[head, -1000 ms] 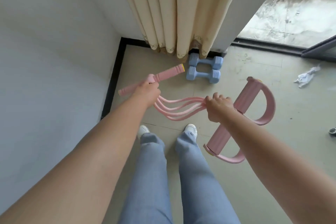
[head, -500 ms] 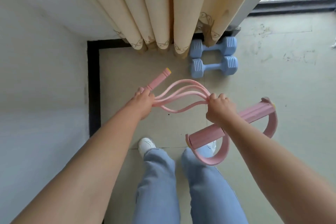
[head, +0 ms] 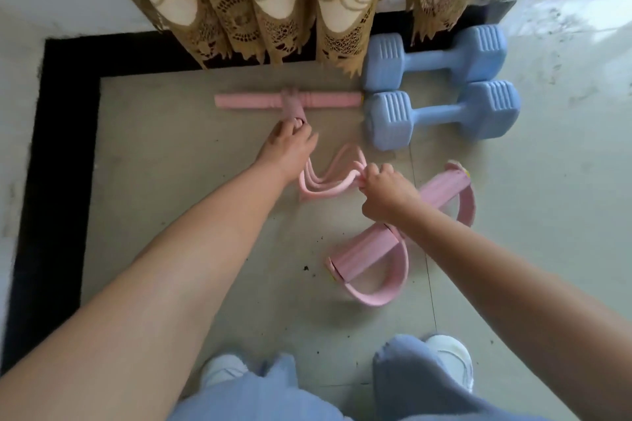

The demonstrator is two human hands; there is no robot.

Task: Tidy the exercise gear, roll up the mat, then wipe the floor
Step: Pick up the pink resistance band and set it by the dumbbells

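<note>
The left hand (head: 285, 143) seems to pinch the strap by the pink handle bar (head: 287, 101); the right hand (head: 386, 193) grips the pink cords (head: 325, 181).

2 blue dumbbells (head: 434, 60) (head: 444, 113), 1 pink pedal resistance puller (head: 290, 101), 1 curtain (head: 273, 0), 2 hands (head: 289, 147) (head: 384, 193), 2 white shoes (head: 222, 369) (head: 451, 357).

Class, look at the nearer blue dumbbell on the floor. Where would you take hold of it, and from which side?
Grip the nearer dumbbell by its narrow middle bar, coming down from above. It lies flat, the bar is bare between two wide ribbed ends, and fingers can likely curl round it. The other dumbbell crowds the far side and the pink handle bar meets its left end.
</note>
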